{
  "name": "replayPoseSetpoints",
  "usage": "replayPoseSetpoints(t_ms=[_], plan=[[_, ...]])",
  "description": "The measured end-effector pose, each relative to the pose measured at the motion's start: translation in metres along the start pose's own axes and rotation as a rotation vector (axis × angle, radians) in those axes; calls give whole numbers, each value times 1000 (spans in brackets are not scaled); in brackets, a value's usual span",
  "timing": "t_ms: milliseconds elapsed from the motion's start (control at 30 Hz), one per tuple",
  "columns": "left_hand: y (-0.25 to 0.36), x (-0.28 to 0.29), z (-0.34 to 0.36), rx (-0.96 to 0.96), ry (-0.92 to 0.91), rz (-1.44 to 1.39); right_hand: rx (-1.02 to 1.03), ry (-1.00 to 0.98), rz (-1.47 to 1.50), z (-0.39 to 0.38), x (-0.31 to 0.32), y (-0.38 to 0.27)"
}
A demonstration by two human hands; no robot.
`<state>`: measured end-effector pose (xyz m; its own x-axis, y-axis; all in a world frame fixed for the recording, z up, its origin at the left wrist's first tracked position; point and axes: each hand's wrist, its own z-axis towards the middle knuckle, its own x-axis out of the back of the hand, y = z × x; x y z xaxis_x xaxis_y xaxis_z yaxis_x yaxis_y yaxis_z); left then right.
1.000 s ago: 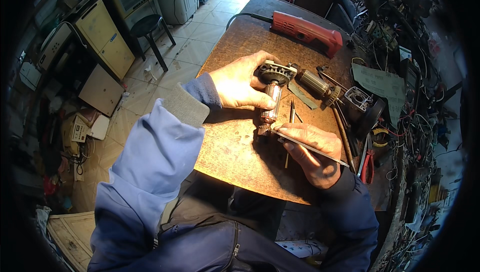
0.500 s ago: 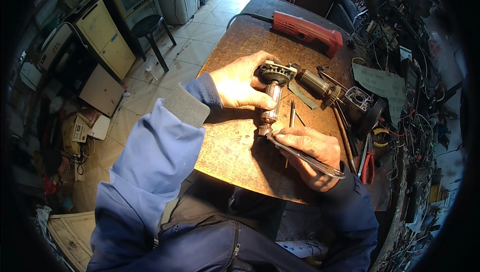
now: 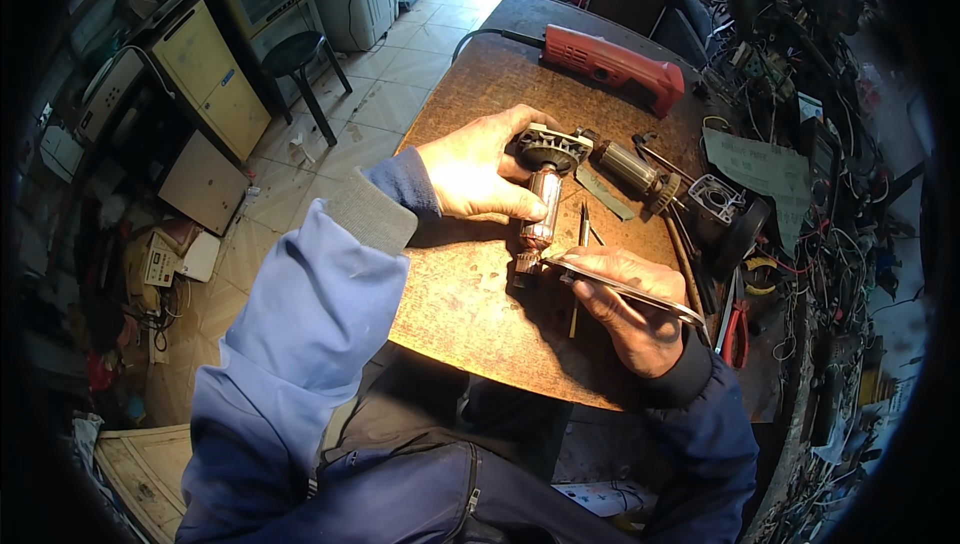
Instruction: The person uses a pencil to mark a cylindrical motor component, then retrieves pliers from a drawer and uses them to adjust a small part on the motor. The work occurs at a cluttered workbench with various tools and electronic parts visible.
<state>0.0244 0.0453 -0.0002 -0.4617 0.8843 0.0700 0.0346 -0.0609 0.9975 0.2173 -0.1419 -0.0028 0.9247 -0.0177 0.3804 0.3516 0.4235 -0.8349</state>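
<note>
My left hand (image 3: 480, 169) is wrapped round a motor armature (image 3: 541, 206), thumb along its metal core. The black fan (image 3: 552, 149) is at the armature's far end, and the copper commutator (image 3: 528, 260) points toward me. In my right hand (image 3: 640, 314) is a slim, flat metal tool (image 3: 655, 298) with a rounded rear end; its exact kind is unclear. The tool's front tip lies at or very close to the commutator's right side; whether it touches, I cannot tell.
A second armature (image 3: 635, 169) lies beyond on the wooden table (image 3: 450, 319), near a metal housing (image 3: 715, 199). The red power tool body (image 3: 610, 64) rests farther back. Red-handled pliers (image 3: 736, 334), a green sheet (image 3: 760, 179) and tangled wires crowd the right side. A black stool (image 3: 295, 52) stands left.
My right hand has shifted slightly, and the metal tool's rear end has moved up and right, its tip still by the commutator. My left hand and the armature have barely moved.
</note>
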Motion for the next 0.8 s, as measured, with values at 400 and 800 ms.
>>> replayPoseSetpoints(t_ms=[400, 800], plan=[[1, 0, 0, 3, 6, 21, 3, -20, -33, 1, -1, 0], [2, -1, 1, 12, 16, 21, 104, -6, -119, 2, -2, 2]])
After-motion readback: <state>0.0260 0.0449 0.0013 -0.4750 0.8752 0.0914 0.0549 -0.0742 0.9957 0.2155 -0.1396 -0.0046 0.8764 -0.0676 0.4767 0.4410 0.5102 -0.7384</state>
